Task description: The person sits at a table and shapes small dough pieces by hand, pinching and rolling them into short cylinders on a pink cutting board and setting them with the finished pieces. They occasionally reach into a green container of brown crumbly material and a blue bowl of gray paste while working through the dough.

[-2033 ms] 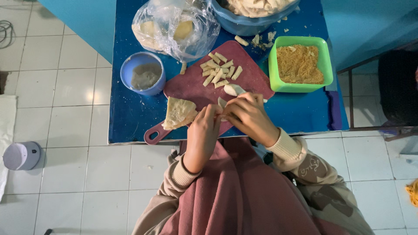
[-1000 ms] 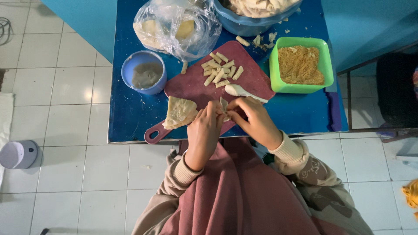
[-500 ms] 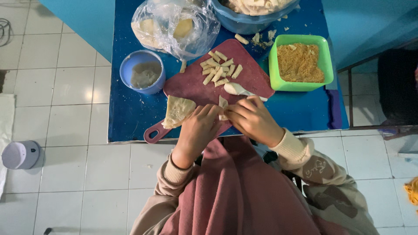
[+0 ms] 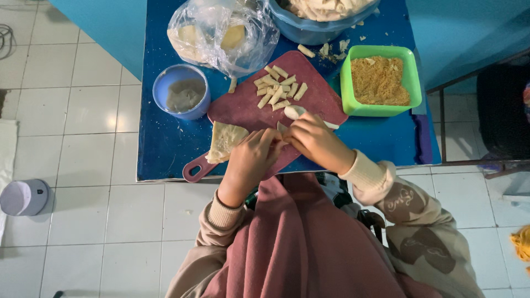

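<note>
head view | left hand (image 4: 251, 160) and right hand (image 4: 314, 140) meet over near edge of maroon cutting board (image 4: 248, 110) on blue surface (image 4: 165, 143) | both fingertip grips pinched on small pale dough piece (image 4: 281, 128) | judged soft, light, tearable: hold at edges | folded wrapper (image 4: 226, 140) left.

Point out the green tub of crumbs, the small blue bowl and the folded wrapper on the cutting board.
green tub (image 4: 350, 83): head view, on its left rim.
small blue bowl (image 4: 160, 87): head view, on its left rim.
folded wrapper (image 4: 227, 140): head view, on the middle of its top face.
</note>
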